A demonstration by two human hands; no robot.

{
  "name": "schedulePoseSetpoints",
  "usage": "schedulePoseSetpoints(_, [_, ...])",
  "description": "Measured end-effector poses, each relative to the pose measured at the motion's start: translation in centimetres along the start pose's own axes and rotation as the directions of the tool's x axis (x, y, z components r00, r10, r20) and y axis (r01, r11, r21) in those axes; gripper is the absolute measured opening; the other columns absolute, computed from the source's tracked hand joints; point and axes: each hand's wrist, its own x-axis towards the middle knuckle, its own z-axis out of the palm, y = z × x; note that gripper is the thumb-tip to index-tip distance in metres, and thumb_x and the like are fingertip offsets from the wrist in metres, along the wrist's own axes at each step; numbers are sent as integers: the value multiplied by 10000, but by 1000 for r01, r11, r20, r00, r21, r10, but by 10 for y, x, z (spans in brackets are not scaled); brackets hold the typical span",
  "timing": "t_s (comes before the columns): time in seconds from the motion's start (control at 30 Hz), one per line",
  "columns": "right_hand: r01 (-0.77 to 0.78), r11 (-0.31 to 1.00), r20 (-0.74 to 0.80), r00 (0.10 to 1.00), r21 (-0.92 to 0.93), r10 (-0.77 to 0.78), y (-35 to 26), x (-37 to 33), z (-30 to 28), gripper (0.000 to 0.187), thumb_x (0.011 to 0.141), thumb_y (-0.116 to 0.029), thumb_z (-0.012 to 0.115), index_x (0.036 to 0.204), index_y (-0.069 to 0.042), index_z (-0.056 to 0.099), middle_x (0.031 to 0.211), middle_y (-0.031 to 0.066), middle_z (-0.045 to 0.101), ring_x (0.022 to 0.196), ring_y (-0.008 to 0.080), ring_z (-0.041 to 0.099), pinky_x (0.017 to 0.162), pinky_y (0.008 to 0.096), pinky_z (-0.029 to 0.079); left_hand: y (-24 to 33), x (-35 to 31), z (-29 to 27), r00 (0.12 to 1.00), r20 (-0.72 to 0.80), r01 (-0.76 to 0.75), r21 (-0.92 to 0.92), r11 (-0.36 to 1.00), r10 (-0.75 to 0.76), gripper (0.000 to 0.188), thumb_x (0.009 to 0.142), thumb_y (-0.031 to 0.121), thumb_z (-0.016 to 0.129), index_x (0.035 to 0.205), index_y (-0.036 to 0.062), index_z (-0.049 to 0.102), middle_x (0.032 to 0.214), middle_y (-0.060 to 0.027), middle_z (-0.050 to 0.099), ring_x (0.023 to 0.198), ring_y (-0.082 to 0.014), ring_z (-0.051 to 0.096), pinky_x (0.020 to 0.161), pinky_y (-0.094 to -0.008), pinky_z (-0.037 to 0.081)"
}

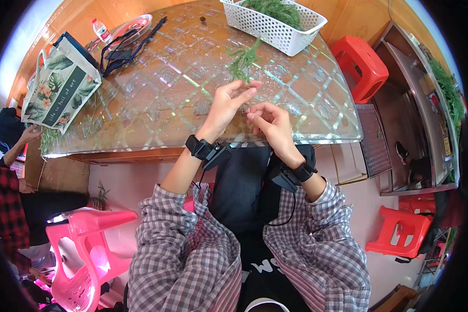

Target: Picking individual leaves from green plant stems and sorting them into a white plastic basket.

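1. The green sprig is held over the table, on our side of the basket and toward its left end, feathery tip pointing away from us
2. Our left hand, nearer the basket than the other, is closed with thumb and fingers on the sprig just under its leaves, probably to steady it while leaving the leafy part free
3. Our right hand, farther from the basket, has thumb and forefinger pinched together, by the look of it on the sprig's thin lower stem, the other fingers curled in; we think this low grip leaves both ends under control
4. Both forearms slant inward toward the basket, wrists above the near table edge, the left hand reaching a little farther forward; each wrist wears a black band
5. More greenery fills the basket, which sits at the far side of the table, likely so it stays within reach yet out of the hands' way
6. Well left of the basket we see a patterned bag, dark straps and a bottle; a red stool stands to its right
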Motion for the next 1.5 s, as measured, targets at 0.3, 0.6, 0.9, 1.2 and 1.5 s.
schedulePoseSetpoints(0.3, [53, 993, -78, 995, -107, -61, -15, 17, -36, 93, 798, -24, 573, 883, 8, 587, 700, 24, 585, 558, 64, 503, 505, 187, 390, 1, 1, -9, 994, 37, 100, 7, 995, -100, 240, 874, 163, 510, 1039, 8, 590, 1027, -49, 599, 895, -97, 547, 732, -240, 419])
schedulePoseSetpoints(0.6, [72, 850, -110, 982, -522, -151, -61, 14, -122, 76, 778, -11, 565, 836, 23, 600, 651, 23, 574, 582, 66, 520, 506, 200, 399, 16, 4, -24, 996, -43, 83, 6, 996, -83, 220, 881, 156, 487, 1013, 23, 601, 976, -34, 608, 872, -87, 548, 718, -233, 413])
schedulePoseSetpoints(0.9, [-107, 369, -188, 963, -923, -192, -77, -3, -112, 106, 712, -59, 583, 806, -25, 619, 633, 99, 582, 592, 186, 561, 534, 305, 426, 37, 4, -42, 985, -171, 7, -63, 998, -18, 198, 879, 141, 494, 1000, 26, 601, 1000, -47, 603, 885, -101, 549, 727, -246, 411])
schedulePoseSetpoints(1.2, [-216, 152, -245, 948, -964, -203, -77, -4, -112, 110, 714, -91, 529, 762, -52, 620, 722, 166, 608, 733, 349, 590, 613, 419, 457, 42, 4, -46, 983, -183, 3, -47, 999, -12, 205, 879, 141, 491, 1003, 14, 594, 1023, -55, 597, 904, -109, 548, 741, -261, 410])
schedulePoseSetpoints(1.5, [-301, -13, -291, 932, -954, -217, -69, -1, -124, 131, 703, -90, 531, 786, -60, 628, 752, 170, 611, 775, 339, 596, 641, 404, 468, 44, 2, -46, 983, -183, 2, -46, 999, -10, 202, 879, 140, 491, 1002, 16, 592, 1017, -54, 598, 902, -115, 547, 744, -265, 411])
